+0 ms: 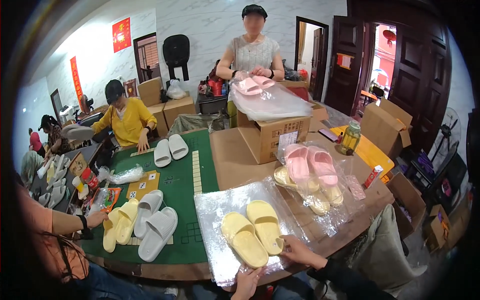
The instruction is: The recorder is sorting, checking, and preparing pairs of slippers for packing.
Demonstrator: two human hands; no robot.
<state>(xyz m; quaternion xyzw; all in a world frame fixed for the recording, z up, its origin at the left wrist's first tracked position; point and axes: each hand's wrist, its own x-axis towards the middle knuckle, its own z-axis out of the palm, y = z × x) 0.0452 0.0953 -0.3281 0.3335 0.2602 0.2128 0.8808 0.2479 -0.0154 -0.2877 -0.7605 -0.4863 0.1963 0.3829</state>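
A pair of pale yellow slippers [248, 231] lies side by side on a stack of clear plastic bags [215, 210] at the table's near edge, toes pointing away from me. My left hand [247, 282] is closed at the heel of the left slipper; its fingers are partly hidden under the sole. With its fingers around the heel of the right slipper, my right hand [299, 251] comes in from the right. To the right of the stack, pink slippers [311, 162] in clear wrap rest over more yellow slippers [315, 200].
Grey slippers [159, 232] and another yellow pair [120, 222] lie on the green mat [190, 245], with a co-worker's hand [96, 218] beside them. Across the table, a standing person handles pink slippers [252, 85] over a cardboard box [280, 137]. A glass jar [351, 137] stands at right.
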